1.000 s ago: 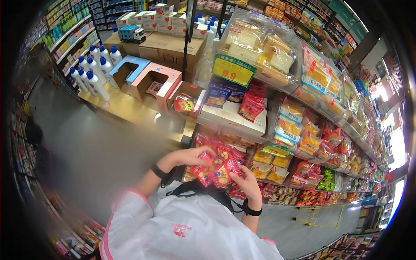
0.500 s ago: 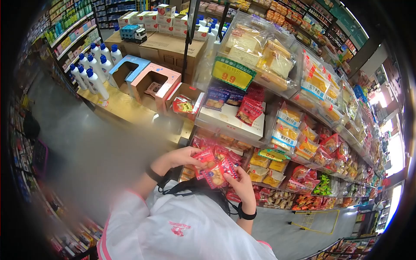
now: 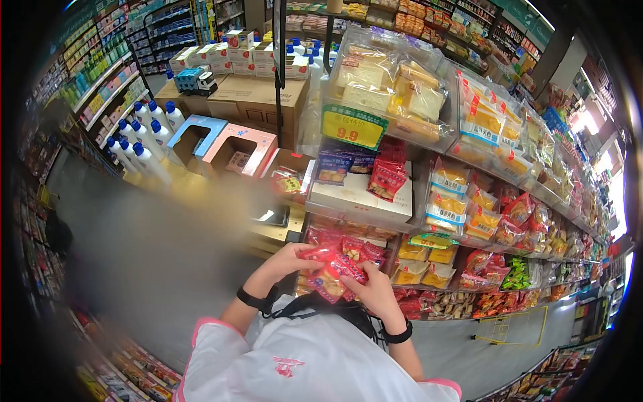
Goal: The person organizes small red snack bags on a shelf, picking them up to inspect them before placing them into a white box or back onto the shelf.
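Observation:
Red snack packets (image 3: 327, 280) with a see-through part showing pale biscuits are held up in front of my shirt. The fingers of my left hand (image 3: 289, 262) close on their left side, thumb on top. On the right side, my right hand (image 3: 372, 289) pinches them between thumb and fingers. More red packets (image 3: 362, 248) lie just behind, overlapping the held ones in this view. Farther up, a white box (image 3: 358, 198) on the shelf carries similar red packets (image 3: 388, 178) and dark blue packets (image 3: 334, 166).
A green and yellow price sign (image 3: 353, 126) hangs above the white box. Shelves of packed bread (image 3: 446, 193) run off to the right. On the left stand blue-capped white bottles (image 3: 146, 159), open display boxes (image 3: 239, 149) and a phone-like dark item (image 3: 274, 216).
My view has shifted a little, so the shelves sit differently. The held packets, seen spread apart before, are now closer together and overlapping between my hands.

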A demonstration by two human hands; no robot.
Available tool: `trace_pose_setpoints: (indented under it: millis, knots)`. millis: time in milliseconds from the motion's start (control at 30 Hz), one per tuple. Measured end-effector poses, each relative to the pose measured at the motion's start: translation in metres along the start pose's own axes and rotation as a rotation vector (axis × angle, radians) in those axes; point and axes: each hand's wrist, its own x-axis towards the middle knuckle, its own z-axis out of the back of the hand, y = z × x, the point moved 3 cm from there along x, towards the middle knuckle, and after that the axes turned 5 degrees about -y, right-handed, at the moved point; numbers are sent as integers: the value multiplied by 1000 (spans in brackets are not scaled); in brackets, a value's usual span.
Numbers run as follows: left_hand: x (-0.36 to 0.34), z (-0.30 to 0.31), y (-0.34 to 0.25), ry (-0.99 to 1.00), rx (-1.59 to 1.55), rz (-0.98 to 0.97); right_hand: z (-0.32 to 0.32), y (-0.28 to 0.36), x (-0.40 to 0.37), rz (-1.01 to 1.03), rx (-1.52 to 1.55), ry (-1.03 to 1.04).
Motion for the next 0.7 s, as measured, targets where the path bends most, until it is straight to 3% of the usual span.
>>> trace_pose_setpoints:
  millis: [167,267,400,500,600,700]
  knots:
    - [-7,5,4,6,184,-12,-5,6,1,-17,14,-46]
    - [-8,4,4,79,139,-17,-6,0,4,10,21,-125]
    - [0,15,16,-21,275,-4,-4,-3,6,-29,26,-167]
    - [-1,4,9,16,156,19,-4,-4,7,-35,20,-199]
    - [-3,-11,-4,77,283,-157,-4,-2,11,-33,3,-217]
    - [2,-17,1,33,287,-106,-7,4,10,-2,-16,-225]
